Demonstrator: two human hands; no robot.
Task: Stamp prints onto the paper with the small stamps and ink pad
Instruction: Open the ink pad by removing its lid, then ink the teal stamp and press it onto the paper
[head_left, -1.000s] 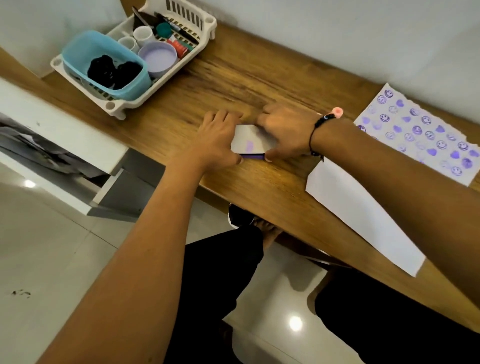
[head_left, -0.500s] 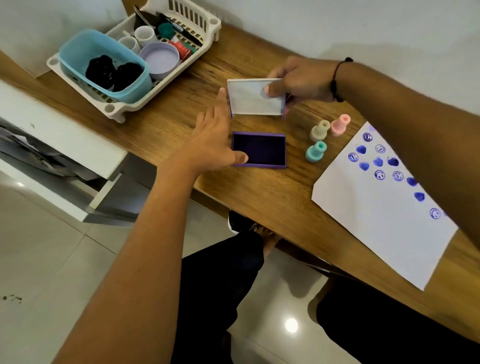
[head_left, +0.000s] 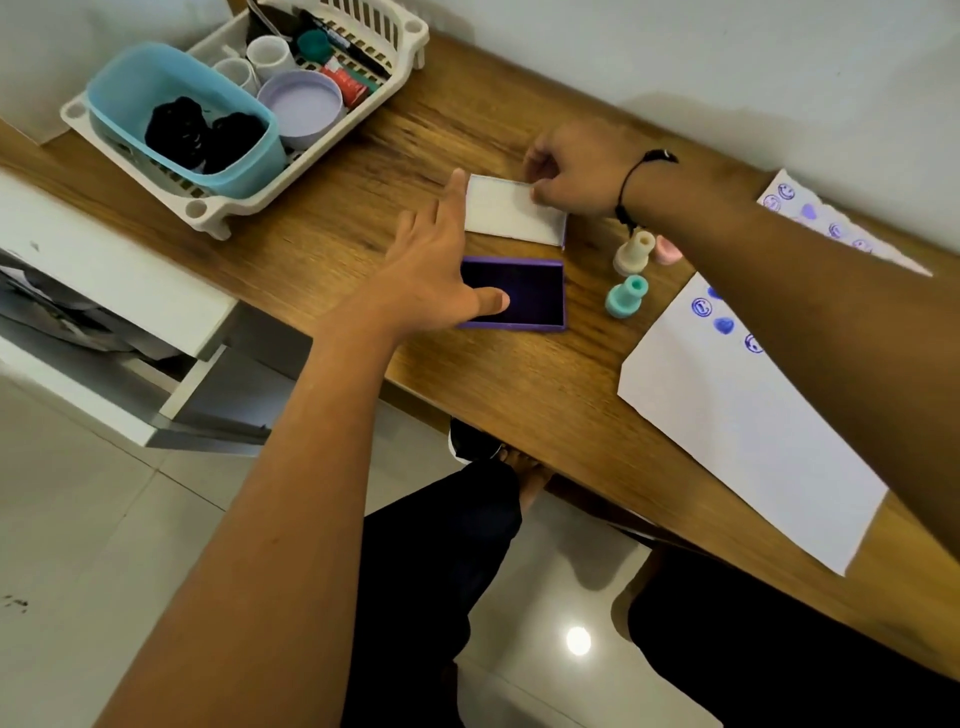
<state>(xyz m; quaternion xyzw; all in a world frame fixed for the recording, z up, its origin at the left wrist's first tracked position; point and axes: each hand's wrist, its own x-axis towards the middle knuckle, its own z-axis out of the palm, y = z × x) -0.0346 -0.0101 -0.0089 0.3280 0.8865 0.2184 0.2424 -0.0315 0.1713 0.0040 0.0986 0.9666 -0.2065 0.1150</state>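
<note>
The purple ink pad (head_left: 530, 293) lies uncovered on the wooden table. My left hand (head_left: 436, 270) rests flat against its left side, fingers spread, thumb over the pad. Just behind it lies the pad's white lid (head_left: 511, 208), and my right hand (head_left: 576, 169) pinches its far right corner. Three small stamps stand to the right: a cream stamp (head_left: 635, 252), a teal stamp (head_left: 627, 296) and a pink stamp (head_left: 667, 250), the pink one partly hidden by my right forearm. The white paper (head_left: 748, 431) with blue prints lies at the right.
A white basket (head_left: 223, 205) at the back left holds a blue tub (head_left: 124, 98), cups and pens. A second, fully stamped sheet (head_left: 810, 215) lies by the wall. The table's front edge runs diagonally near my legs. A white drawer unit (head_left: 104, 291) stands at the left.
The lid came off the ink pad in my right hand, was lifted back, and now lies down on the table behind the pad. My left hand stayed beside the pad.
</note>
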